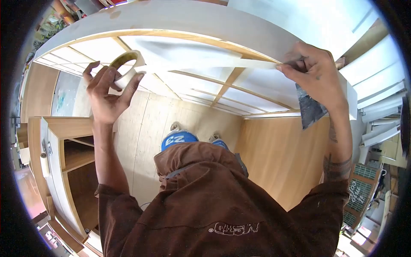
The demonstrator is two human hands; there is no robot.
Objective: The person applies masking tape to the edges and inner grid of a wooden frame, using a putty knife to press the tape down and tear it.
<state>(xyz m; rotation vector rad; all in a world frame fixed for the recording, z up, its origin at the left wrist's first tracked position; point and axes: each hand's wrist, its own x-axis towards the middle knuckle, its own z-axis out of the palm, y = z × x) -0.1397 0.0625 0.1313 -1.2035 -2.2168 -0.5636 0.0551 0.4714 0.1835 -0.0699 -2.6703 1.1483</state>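
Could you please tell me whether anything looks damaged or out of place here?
Two things, mildly. A dark, smudged triangular piece shows below the right hand, standing out against the pale surroundings; I cannot tell what it is. The pale panel also has a brownish blotch toward its upper left. The tape strip looks fine.

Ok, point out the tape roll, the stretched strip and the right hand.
Tape roll [138, 60]: head view, on its pale ring.
Stretched strip [212, 63]: head view, about midway along it.
Right hand [316, 70]: head view, on the middle of the hand.
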